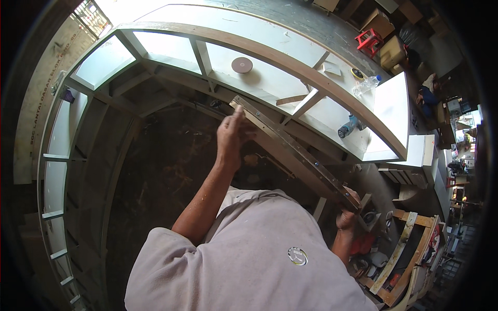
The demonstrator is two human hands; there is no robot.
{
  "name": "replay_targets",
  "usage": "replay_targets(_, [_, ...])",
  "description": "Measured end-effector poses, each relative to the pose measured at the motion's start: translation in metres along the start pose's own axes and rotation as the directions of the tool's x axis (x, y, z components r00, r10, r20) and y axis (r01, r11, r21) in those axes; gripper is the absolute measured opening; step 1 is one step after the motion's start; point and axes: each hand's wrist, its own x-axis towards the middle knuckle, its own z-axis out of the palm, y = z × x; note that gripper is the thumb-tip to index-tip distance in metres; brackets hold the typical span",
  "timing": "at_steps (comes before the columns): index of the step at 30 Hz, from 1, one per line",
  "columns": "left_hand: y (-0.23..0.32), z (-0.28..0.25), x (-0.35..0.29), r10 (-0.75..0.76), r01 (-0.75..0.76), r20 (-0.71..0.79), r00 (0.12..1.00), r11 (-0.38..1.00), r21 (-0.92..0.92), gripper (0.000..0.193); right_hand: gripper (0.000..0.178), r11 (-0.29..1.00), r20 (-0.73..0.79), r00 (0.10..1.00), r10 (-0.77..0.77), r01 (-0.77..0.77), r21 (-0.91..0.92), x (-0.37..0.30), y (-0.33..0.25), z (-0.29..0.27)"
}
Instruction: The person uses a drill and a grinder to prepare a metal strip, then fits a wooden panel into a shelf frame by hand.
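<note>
I hold a long wooden board [282,150] slantwise in front of my chest. A dark strip with several screw heads runs along its upper edge. My left hand [231,136] is at the board's far left end, one finger stretched along the edge and the others partly hidden against its side. Lower down, my right hand [347,213] grips the near right end. Beyond the board curves a large wooden frame [207,34] with white panels and ribs. On its white surface lie a brown round disc [241,65], a teal power drill [351,126] and a thin curved wood strip [291,99].
The curved frame wraps around me at the front and left. A clear plastic bottle [366,86] and a yellow-black roll [357,73] lie on it. At right stands a wooden crate [397,254] with tools; a red stool [369,42] is farther back.
</note>
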Motion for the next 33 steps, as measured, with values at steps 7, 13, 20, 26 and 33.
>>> replay_targets(7, [0.001, -0.006, 0.025, 0.252, -0.25, -0.016, 0.967, 0.965, 0.082, 0.042, 0.032, 0.998, 0.057, 0.997, -0.048, 0.049, -0.025, 0.011, -0.015, -0.011])
replay_targets(13, [-0.013, 0.004, 0.029, 0.356, -0.35, -0.057, 0.933, 0.931, 0.1, 0.029, 0.033, 0.999, 0.024, 0.999, -0.033, 0.033, 0.008, 0.008, -0.011, -0.02])
replay_targets(20, [-0.012, 0.01, 0.019, 0.412, -0.407, -0.009, 0.911, 0.904, 0.127, 0.022, 0.036, 0.999, -0.011, 1.0, -0.006, 0.007, 0.054, 0.003, 0.009, -0.039])
replay_targets(26, [0.004, 0.031, -0.01, 0.499, -0.492, -0.003, 0.867, 0.856, 0.162, 0.025, 0.032, 0.942, -0.037, 0.997, 0.072, -0.056, 0.33, -0.001, 0.028, -0.049])
replay_targets(33, [0.015, 0.05, -0.043, 0.647, -0.661, 0.161, 0.746, 0.687, 0.301, 0.032, 0.026, 0.764, -0.033, 0.975, 0.221, -0.152, 0.628, -0.01, 0.073, -0.075])
